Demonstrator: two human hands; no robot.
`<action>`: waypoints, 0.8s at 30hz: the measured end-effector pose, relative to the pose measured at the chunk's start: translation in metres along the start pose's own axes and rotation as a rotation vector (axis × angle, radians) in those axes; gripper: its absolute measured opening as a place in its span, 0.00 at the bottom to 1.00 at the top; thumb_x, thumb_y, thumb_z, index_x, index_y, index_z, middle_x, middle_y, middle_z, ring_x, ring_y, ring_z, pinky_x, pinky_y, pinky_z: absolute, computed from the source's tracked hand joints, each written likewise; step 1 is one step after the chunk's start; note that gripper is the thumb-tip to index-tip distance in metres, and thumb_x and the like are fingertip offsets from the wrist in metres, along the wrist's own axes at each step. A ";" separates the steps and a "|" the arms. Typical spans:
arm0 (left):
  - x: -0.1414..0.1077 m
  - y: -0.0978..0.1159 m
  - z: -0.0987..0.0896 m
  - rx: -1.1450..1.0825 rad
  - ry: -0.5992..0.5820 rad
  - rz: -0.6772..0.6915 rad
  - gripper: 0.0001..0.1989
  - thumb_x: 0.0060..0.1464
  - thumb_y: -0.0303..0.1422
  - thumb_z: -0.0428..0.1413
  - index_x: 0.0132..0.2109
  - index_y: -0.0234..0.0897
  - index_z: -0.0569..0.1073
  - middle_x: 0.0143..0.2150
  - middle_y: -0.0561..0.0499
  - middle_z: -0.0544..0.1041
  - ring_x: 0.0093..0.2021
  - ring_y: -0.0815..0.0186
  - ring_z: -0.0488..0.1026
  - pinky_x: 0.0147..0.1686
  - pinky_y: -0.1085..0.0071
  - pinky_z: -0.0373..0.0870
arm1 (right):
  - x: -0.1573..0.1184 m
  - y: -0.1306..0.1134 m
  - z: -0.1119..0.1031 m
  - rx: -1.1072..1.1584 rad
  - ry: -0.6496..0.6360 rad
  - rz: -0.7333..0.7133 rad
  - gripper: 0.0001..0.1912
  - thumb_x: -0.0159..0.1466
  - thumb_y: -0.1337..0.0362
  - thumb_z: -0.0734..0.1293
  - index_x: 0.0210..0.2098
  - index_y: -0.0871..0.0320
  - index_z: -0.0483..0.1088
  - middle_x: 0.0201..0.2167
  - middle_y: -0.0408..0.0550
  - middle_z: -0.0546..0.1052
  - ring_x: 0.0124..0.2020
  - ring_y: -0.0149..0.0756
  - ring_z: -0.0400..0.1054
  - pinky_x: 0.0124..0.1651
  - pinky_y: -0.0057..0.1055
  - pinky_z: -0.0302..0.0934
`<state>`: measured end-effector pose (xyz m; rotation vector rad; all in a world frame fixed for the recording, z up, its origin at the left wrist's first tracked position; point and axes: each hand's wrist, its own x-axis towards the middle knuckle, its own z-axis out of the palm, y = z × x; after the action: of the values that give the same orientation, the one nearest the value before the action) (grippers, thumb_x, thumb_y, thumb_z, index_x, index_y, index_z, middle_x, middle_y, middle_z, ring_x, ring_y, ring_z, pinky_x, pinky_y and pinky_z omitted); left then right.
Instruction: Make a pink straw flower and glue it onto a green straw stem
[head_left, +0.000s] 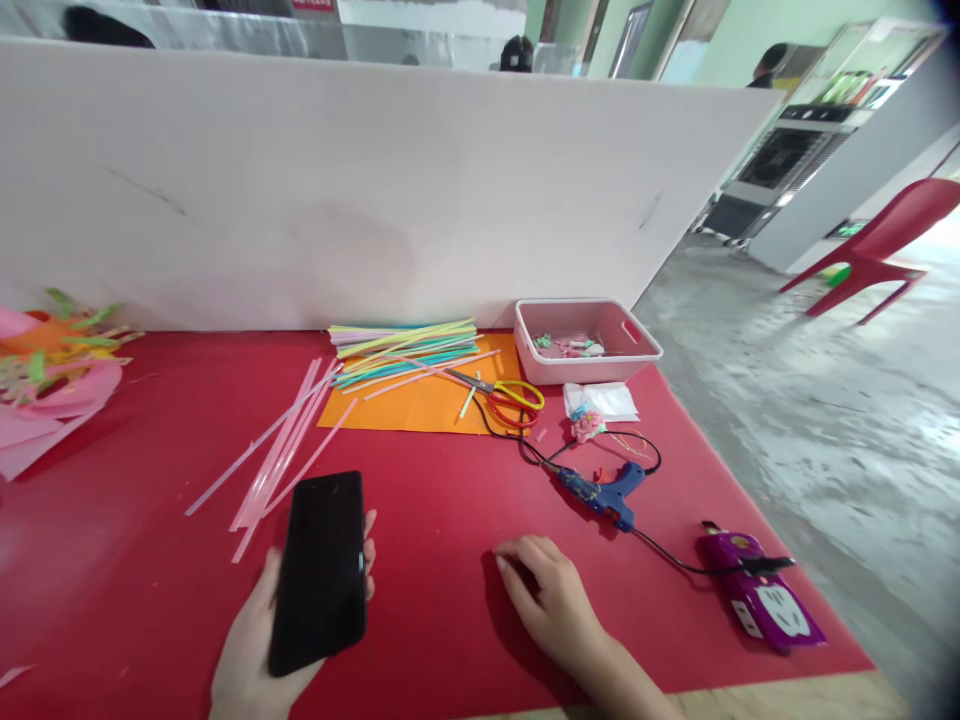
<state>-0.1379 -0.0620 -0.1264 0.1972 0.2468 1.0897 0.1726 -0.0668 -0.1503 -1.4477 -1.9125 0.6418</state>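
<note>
A black smartphone (pixel 320 570) with a dark screen is in my left hand (pixel 251 640), its fingers wrapped around the right edge and the thumb along the left. Loosely curled, my right hand (pixel 547 595) rests on the red tabletop, thumb and fingertips close together, and nothing shows in it. Beyond that hand lies a blue glue gun (pixel 604 492) on its side, its cord running to a purple power strip (pixel 765 595). Pink paper strips (pixel 281 445) lie just past the phone.
Yellow-and-red scissors (pixel 510 395) and coloured strips (pixel 409 350) lie on orange paper (pixel 420 415). A pink basket (pixel 589 370) holds small pieces, with a white packet (pixel 604 402) before it. Paper flowers (pixel 56 350) sit left. A white partition (pixel 337 190) bounds the table's back.
</note>
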 end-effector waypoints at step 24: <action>0.025 0.018 0.007 0.581 0.967 0.022 0.30 0.60 0.40 0.56 0.66 0.33 0.65 0.47 0.36 0.83 0.45 0.48 0.82 0.42 0.54 0.80 | 0.009 0.003 0.002 -0.031 -0.044 -0.044 0.07 0.67 0.66 0.61 0.38 0.55 0.72 0.31 0.46 0.79 0.34 0.36 0.73 0.39 0.32 0.64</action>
<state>-0.1401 -0.0315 -0.1172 0.1737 1.4360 1.0439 0.1719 -0.0576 -0.1522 -1.4178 -1.9909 0.6309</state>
